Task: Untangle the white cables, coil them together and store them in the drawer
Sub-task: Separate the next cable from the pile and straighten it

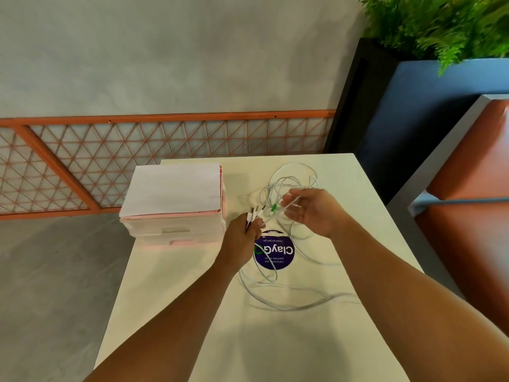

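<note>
Several white cables (278, 296) lie in loose loops across the white table (192, 312), some lifted above it. My left hand (243, 238) pinches a bunch of the cables' plug ends, which stick up from its fingers. My right hand (314, 210) is a little to the right, palm up, with strands running across its half-curled fingers. A small green tie (273, 208) sits on one strand between the hands. The pink and white drawer unit (176, 205) stands at the table's far left, its drawers closed.
A round purple sticker (275, 253) is on the table under the cables. An orange lattice rail (137, 150) runs behind the table. A blue partition (429, 111), a plant (440, 26) and an orange seat (473, 205) are on the right. Grey floor lies left.
</note>
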### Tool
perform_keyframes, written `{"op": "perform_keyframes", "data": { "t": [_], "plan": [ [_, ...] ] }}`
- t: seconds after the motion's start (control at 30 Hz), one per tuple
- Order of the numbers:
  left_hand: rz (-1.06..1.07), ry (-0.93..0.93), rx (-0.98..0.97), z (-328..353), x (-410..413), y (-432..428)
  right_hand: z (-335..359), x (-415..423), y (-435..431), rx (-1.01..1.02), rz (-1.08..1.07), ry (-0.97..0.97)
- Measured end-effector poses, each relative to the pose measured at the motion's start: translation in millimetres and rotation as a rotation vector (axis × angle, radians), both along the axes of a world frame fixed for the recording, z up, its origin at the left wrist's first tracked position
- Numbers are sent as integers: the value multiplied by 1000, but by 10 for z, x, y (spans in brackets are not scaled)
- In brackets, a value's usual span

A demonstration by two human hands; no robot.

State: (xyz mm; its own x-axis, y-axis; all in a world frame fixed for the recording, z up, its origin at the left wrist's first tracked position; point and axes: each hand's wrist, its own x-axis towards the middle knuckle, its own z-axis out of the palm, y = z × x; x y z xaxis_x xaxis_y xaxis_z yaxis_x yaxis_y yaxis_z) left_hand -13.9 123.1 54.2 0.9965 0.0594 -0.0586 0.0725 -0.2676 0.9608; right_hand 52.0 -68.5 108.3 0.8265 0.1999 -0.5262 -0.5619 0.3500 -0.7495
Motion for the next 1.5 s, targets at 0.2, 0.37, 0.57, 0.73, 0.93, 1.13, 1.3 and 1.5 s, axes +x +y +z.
{"op": "perform_keyframes", "data": {
  "t": [0.2, 0.37, 0.57, 0.73, 0.93, 1.13, 1.3, 1.5],
  "plan": [
    [5, -50, -6, 59, -31, 11, 274, 272, -88, -4, -321, 24],
    [13, -110, -29, 142, -2, 9, 418, 404, -233, -169, -289, -32],
    [39, -115, -8, 39, -28, 142, 616, 511, -358, -158, -269, -120],
    [53, -97, 1, -23, -57, 156, 647, 460, -325, -351, -45, -88],
    [80, -83, -10, -9, -77, 180, 730, 417, -334, -288, -139, -303],
    [82, -71, 7, -29, -103, 209, 613, 355, -362, -435, -188, -175],
    [87, -60, -18, -24, -177, 203, 595, 302, -356, -546, -209, -138],
    [147, -44, -86, -72, -213, 254, 353, 216, -565, -654, -270, -29]
  ]
}}
